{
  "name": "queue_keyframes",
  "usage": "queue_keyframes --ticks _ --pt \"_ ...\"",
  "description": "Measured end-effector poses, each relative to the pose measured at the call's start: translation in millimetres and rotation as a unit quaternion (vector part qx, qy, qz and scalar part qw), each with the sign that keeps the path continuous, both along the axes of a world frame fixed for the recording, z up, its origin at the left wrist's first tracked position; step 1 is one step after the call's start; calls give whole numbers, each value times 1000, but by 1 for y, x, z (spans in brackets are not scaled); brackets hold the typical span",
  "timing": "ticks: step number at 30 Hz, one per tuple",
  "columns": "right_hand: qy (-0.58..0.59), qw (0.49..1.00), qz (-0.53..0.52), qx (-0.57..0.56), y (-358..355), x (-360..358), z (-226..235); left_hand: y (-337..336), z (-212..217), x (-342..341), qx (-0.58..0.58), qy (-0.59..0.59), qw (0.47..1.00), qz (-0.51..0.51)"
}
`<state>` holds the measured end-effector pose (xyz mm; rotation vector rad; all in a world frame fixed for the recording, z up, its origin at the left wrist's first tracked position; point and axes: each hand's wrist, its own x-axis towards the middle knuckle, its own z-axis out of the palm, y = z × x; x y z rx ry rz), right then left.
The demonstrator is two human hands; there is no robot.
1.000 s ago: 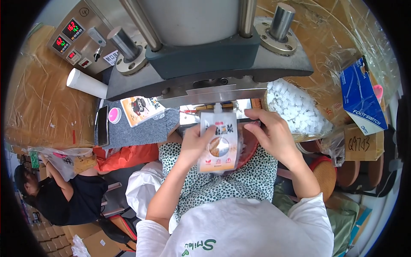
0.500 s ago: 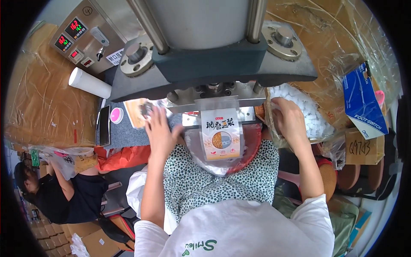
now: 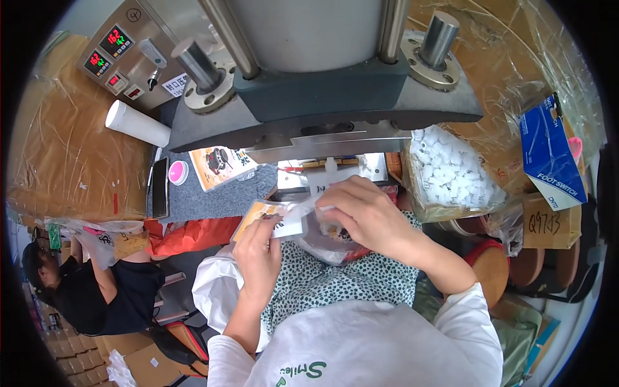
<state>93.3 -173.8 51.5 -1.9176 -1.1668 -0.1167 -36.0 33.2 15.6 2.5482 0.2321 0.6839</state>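
Note:
My left hand [image 3: 259,255] grips a printed pouch [image 3: 290,226], white with an orange part, tilted over my lap. Close by, my right hand [image 3: 374,219] has its fingers pinched at the pouch's right end. Whatever lies between these fingertips is hidden and blurred. Behind my right hand, a second printed pouch [image 3: 318,187] hangs at the press, mostly covered, with a white spout [image 3: 331,164] at its top. Over the spout is the metal jaw [image 3: 335,145] of the press, apart from it.
More printed pouches [image 3: 222,169] lie on the grey mat [image 3: 242,200] at left, beside a pink-lidded jar [image 3: 178,172] and a phone [image 3: 158,187]. A bag-lined box of small white parts [image 3: 451,171] stands at right. The heavy press plate [image 3: 322,119] overhangs. Another person [image 3: 97,284] sits at far left.
My left hand came back from the mat with a pouch. My right hand left the box of white parts and met it. The press's metal posts stick up farther; the spout now shows.

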Motion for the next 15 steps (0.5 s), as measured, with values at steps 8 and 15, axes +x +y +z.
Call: queue_keyframes --ticks 8,15 --pt "106 994 31 -19 -17 9 -15 -21 -19 12 -84 54 980 -175" --pt "177 975 -132 7 -38 9 0 -27 -38 59 -469 250 841 -99"
